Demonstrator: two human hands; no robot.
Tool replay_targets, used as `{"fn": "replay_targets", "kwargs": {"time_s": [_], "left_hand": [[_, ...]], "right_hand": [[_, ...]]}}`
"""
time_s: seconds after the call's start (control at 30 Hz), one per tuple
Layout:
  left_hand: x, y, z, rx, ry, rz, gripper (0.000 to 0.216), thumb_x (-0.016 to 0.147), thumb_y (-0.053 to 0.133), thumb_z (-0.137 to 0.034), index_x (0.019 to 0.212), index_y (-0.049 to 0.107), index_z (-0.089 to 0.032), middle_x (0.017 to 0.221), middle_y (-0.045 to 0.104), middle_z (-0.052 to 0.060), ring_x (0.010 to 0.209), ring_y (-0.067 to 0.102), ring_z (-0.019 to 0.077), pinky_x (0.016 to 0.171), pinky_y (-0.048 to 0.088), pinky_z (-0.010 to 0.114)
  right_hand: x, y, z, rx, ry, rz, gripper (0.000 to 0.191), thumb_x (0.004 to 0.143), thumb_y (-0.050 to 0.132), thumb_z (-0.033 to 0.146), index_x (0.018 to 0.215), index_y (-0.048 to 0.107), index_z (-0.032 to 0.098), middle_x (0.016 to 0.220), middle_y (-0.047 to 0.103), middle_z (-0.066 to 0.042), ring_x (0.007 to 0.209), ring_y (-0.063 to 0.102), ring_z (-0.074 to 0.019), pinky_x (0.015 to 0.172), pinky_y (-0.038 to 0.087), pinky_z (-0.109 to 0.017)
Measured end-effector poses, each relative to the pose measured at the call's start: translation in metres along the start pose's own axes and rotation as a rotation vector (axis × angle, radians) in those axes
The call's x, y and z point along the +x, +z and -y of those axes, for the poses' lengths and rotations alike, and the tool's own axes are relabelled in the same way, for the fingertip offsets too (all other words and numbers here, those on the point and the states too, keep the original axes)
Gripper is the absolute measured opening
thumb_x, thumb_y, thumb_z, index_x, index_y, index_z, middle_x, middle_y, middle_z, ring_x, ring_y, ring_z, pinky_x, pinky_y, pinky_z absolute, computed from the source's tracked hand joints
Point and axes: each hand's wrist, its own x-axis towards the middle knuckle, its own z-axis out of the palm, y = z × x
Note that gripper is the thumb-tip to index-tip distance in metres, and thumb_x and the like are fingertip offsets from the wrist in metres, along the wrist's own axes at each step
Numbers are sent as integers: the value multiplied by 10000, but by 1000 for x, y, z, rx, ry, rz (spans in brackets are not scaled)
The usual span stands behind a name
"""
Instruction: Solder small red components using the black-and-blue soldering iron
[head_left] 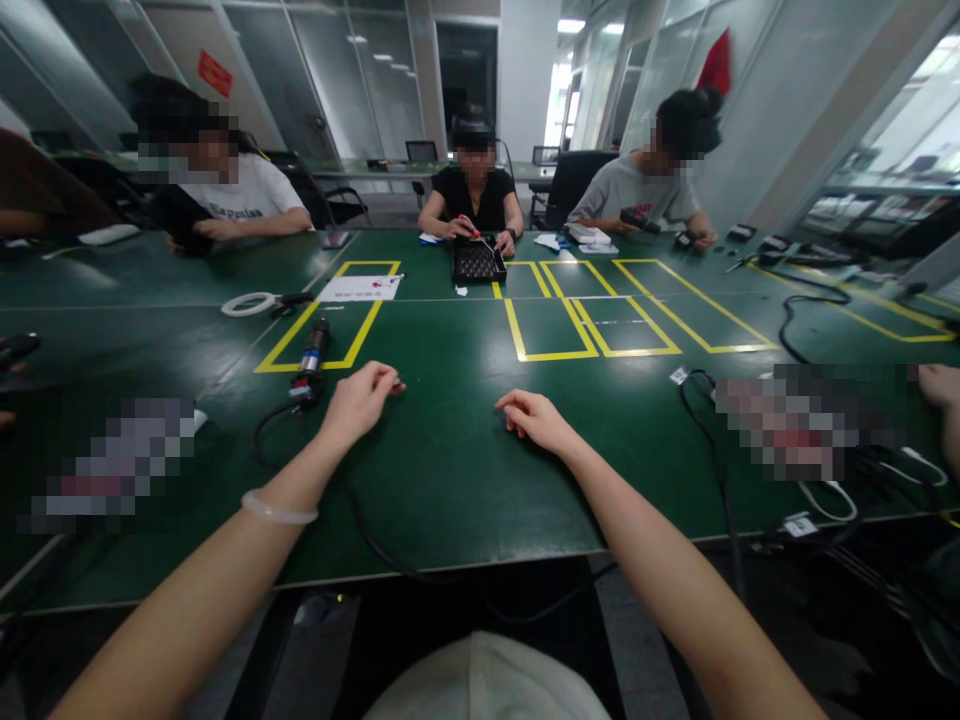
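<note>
While both forearms stretch in from the bottom of the frame onto the green table [450, 490], the left hand [358, 402] sits just left of centre. The electric screwdriver [311, 356] lies just beside it, up and to the left of the knuckles, near but not touching. That tool is on its side at the lower edge of a yellow tape rectangle [360, 335]: a dark barrel with a silvery-blue band and a reddish collar at its lower end. From there a black cable [262, 440] loops off and passes under the left forearm toward the table's near edge. Left fingers are curled in, thumb against the forefinger, with a tiny reddish speck at the tips; it is too small to say whether anything is pinched there. A pale bracelet [277, 512] rings that wrist. Right of centre, the right hand [537, 420] rests palm down, fingers loosely bent with tips on the bare surface, holding nothing. Well apart, in the upper middle, another person's hands work above a black tray [478, 262].
</note>
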Motion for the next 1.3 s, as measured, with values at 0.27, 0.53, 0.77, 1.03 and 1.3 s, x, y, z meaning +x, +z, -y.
{"fn": "replay_targets", "kwargs": {"time_s": [0.27, 0.53, 0.77, 1.03, 1.3], "left_hand": [[-25, 63, -73, -758, 78, 495, 513, 888, 498, -455, 1280, 540, -126, 850, 594, 46, 714, 556, 129, 693, 484, 278], [-36, 73, -69, -762, 168, 605, 578, 934, 448, -456, 1412, 382, -137, 708, 527, -9, 581, 463, 95, 540, 377, 215], [-35, 74, -67, -715, 206, 536, 477, 967, 345, -457, 1264, 502, -119, 665, 551, -2, 591, 528, 119, 579, 424, 242], [-41, 65, -73, -493, 384, 337, 271, 825, 618, -340, 1042, 595, -179, 883, 630, 34, 768, 581, 146, 717, 463, 276], [-40, 65, -71, -461, 386, 297, 242, 881, 554, -374, 1004, 612, -173, 919, 658, 41, 797, 596, 153, 743, 461, 280]], "right_hand": [[-3, 1, 3, 49, -37, 41, 268, 859, 540, 283, 1093, 585, 161, 641, 565, 40, 487, 498, -82, 484, 405, -194], [-6, 19, 19, 314, -86, 197, 358, 781, 691, 363, 1033, 543, 157, 711, 587, 31, 546, 514, -79, 520, 427, -201], [-5, 16, 19, 248, -21, 143, 305, 863, 576, 458, 884, 549, 154, 661, 602, 14, 497, 501, -76, 452, 372, -182], [-3, 11, 16, 218, 31, 100, 310, 877, 536, 463, 817, 549, 159, 624, 611, 10, 464, 474, -70, 427, 336, -174], [-3, 13, 16, 292, 17, 71, 343, 832, 607, 444, 1024, 531, 170, 689, 618, 21, 461, 505, -74, 388, 354, -166]]}}
